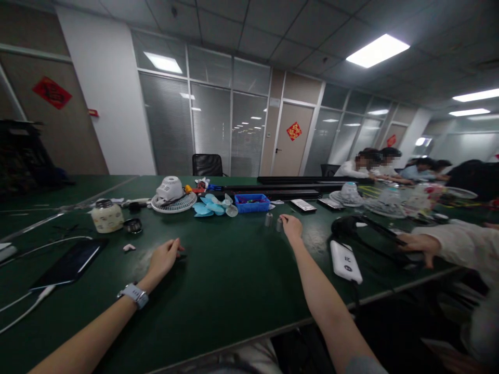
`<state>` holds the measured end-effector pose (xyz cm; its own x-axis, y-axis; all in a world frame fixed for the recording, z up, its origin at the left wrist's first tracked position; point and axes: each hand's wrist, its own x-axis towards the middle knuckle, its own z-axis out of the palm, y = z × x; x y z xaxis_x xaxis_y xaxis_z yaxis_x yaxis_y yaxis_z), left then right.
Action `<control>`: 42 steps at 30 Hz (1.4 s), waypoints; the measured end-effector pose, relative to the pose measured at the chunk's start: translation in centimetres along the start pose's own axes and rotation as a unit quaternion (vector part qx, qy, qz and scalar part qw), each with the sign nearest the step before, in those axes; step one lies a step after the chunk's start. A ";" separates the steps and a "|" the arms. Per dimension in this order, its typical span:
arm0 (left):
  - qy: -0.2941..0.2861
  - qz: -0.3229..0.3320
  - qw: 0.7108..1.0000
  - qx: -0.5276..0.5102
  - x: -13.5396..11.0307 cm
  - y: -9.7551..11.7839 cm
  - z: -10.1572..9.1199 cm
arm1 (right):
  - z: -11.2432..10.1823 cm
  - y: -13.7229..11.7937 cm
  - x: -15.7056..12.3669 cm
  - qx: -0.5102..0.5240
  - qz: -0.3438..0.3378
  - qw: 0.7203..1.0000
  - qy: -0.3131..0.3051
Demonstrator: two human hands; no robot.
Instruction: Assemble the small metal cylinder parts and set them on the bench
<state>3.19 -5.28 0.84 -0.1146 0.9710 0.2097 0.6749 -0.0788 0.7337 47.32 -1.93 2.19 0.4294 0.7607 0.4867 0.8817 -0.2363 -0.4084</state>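
Note:
My right hand (292, 227) reaches out over the green table, fingers pinched at the top of a small grey metal cylinder (279, 225). A second, similar metal cylinder (268, 219) stands upright just left of it. My left hand (164, 258), with a watch (134, 295) on its wrist, rests on the table with loosely bent fingers and no object visible in it. Beyond the cylinders sits a blue tray (252, 207) of small parts. Light blue fan blades (212, 205) lie to the left of that tray.
Left are a phone (68, 264) with a cable, a pale jar (107, 216), a black lid (133, 226) and a fan part (171, 195). Right are a white battery pack (346, 261), a black strap device (364, 228) and a co-worker's hand (421, 243). Black rails (268, 193) lie behind.

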 end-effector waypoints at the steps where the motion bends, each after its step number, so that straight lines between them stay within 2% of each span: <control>1: -0.001 0.001 1.000 0.002 0.0 0.0 0.0 | 0.0 -0.1 0.0 -0.010 0.000 1.000 -0.002; 9: 0.001 0.003 1.000 0.011 -0.2 -0.1 0.2 | -0.1 0.2 0.3 -0.055 -0.015 0.998 -0.034; 13: -0.003 0.008 1.000 0.014 -0.3 0.1 0.1 | 0.5 0.3 0.2 -0.061 -0.053 0.997 0.019; 16: -0.004 0.008 1.000 0.022 -0.3 0.1 0.2 | 1.5 -0.4 0.2 -0.072 -0.053 0.994 0.059; 22: 0.002 0.018 1.000 0.019 -0.3 0.1 0.1 | 3.3 -2.9 1.1 -0.101 -0.087 0.990 0.053; 27: -0.011 0.028 0.999 0.019 -0.2 -0.2 0.4 | 3.4 -3.3 0.7 -0.070 -0.071 0.993 0.057; 30: -0.016 0.037 0.999 0.023 -0.2 -0.3 0.6 | 3.2 -4.5 -1.2 -0.028 -0.100 0.993 0.047; 33: -0.018 0.060 0.998 0.022 -0.5 0.0 0.7 | 3.0 -7.8 -4.6 0.026 -0.159 0.987 0.026; 38: -0.011 0.173 0.984 -0.030 -2.0 1.5 0.8 | 2.7 -15.3 -11.6 0.139 -0.279 0.950 -0.022; 42: 0.013 0.238 0.970 -0.051 -2.9 2.7 0.8 | 3.0 -18.4 -14.9 0.192 -0.313 0.929 -0.039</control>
<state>5.94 -8.17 1.68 0.1721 0.8135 0.5555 0.5799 -0.5395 0.6105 24.08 -7.07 0.16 -0.1735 0.7216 0.6702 0.8120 0.4899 -0.3173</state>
